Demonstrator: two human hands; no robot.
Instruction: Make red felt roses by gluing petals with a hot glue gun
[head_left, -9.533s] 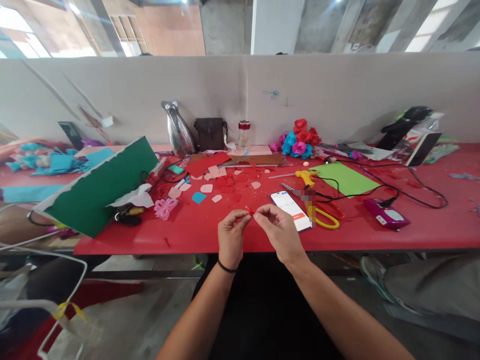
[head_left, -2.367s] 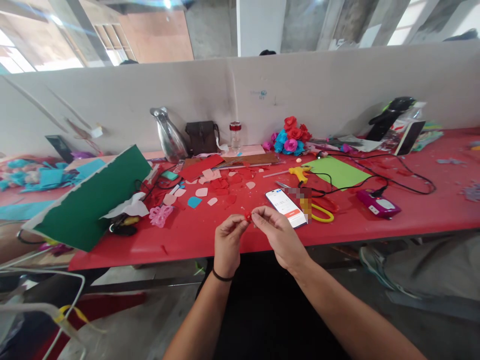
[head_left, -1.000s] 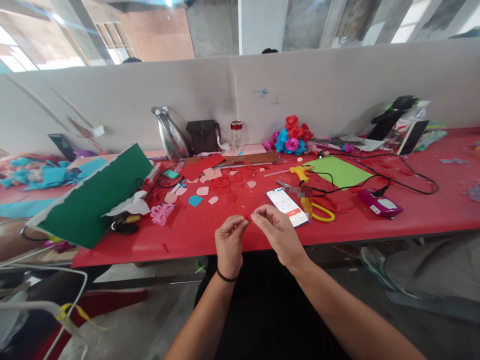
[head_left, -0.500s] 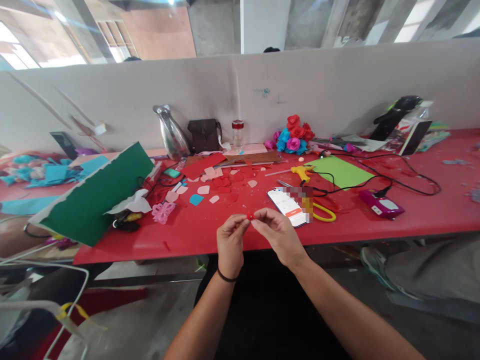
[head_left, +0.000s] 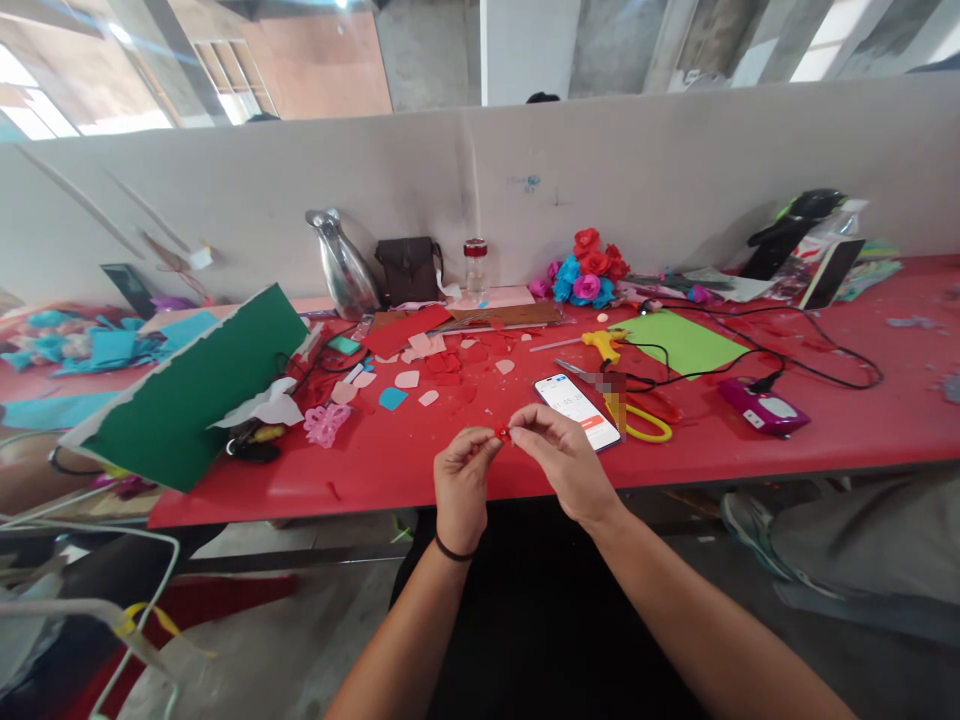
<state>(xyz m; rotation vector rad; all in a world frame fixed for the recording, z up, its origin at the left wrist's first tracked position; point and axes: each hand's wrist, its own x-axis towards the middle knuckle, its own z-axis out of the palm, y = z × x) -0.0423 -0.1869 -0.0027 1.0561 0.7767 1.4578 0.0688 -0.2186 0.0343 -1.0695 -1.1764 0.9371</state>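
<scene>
Between my fingertips is a small red paper flower piece (head_left: 502,433), seemingly rolled, with its finer shape hidden. My left hand (head_left: 463,475) pinches it from the left, a dark band round the wrist. From the right, my right hand (head_left: 564,460) pinches at its other side with thumb and forefinger. Just beyond the right hand a phone (head_left: 576,405) lies lit on the red table (head_left: 390,460), beside yellow-handled scissors (head_left: 646,424). Cut paper petals in pink, red and blue are scattered farther back, among them a blue petal (head_left: 393,399).
A yellow glue gun (head_left: 602,346) with a black cord lies by a green sheet (head_left: 686,343). A purple power box (head_left: 763,408) sits at right. A green board (head_left: 199,400) leans at left, near a pink lacy piece (head_left: 326,425). Paper flowers (head_left: 591,270) and a steel jug (head_left: 343,265) stand behind.
My right hand has shifted slightly and its fingers have moved on the red piece. My left hand stays almost still.
</scene>
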